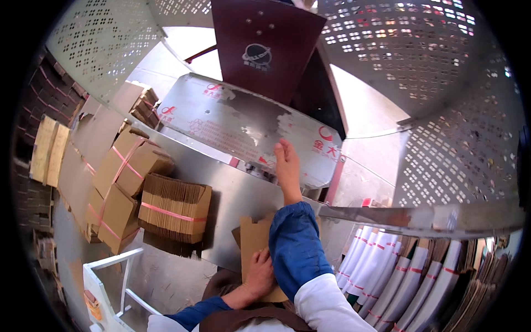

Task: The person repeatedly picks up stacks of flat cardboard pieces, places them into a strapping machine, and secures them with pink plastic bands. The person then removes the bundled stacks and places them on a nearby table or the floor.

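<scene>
A brown cardboard piece [253,237] lies in front of my body at the near edge of the metal table, partly hidden by my right sleeve. My left hand [261,275] is closed on it, fingertips pressed against its face. My right hand [286,166] reaches forward over the machine's silver plate [221,119], which has red printing and worn patches. Its fingers are stretched out and nothing shows in them. Whether it touches the plate or hovers just above, I cannot tell.
Strapped bundles of folded cardboard [176,207] sit at the left on the metal table [232,191]. A dark red machine panel [265,50] rises behind the plate. Perforated metal guards [442,149] curve around. Banded white rolls or bundles [365,263] stand at right; a white metal frame [105,288] is lower left.
</scene>
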A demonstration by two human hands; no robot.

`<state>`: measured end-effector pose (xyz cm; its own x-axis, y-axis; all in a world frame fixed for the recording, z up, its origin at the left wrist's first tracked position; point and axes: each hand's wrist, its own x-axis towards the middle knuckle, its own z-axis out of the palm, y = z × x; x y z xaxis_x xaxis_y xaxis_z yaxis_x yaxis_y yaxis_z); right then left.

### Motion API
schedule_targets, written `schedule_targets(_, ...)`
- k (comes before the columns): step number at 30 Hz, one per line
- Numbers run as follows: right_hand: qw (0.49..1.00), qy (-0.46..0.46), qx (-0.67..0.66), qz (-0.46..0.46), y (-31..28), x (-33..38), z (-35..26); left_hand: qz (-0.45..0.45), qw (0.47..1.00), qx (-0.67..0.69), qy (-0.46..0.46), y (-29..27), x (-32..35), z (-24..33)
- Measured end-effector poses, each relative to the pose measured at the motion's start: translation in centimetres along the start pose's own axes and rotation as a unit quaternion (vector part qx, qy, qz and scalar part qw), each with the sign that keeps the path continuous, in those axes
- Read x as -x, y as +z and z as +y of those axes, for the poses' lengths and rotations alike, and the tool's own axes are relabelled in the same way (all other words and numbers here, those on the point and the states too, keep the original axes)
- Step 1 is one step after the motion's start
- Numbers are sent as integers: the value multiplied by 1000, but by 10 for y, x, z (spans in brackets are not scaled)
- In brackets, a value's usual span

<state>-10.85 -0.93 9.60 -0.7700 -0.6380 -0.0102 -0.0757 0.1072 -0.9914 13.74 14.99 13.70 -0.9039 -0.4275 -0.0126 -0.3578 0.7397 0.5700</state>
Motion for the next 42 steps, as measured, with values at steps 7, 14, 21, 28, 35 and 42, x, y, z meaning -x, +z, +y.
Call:
schedule_targets(7, 942, 248, -226, 18, 13, 1, 29, -41, 992, 109, -57, 16, 5, -14)
schedule_targets(14, 862, 332, -381, 52, 8, -5, 43, -164, 972, 135, -95, 26, -2, -26)
schedule_targets(21, 829, 310, -463, 49, 9, -4, 34, -114, 991, 59, -37, 41, 17, -34)
schedule_targets(28, 967, 131, -146, -164, -37, 39, -25, -70, 990, -117, 35, 28, 1, -19)
schedule_targets(35, 942, 321, -96, -30, -216, 165, 54, -19, 998, 60, -28, 5, -4, -22)
schedule_targets(42, 878, 369, -105, -285, -197, 164, 155, -12, 998, 56, -24, 7, 5, -26)
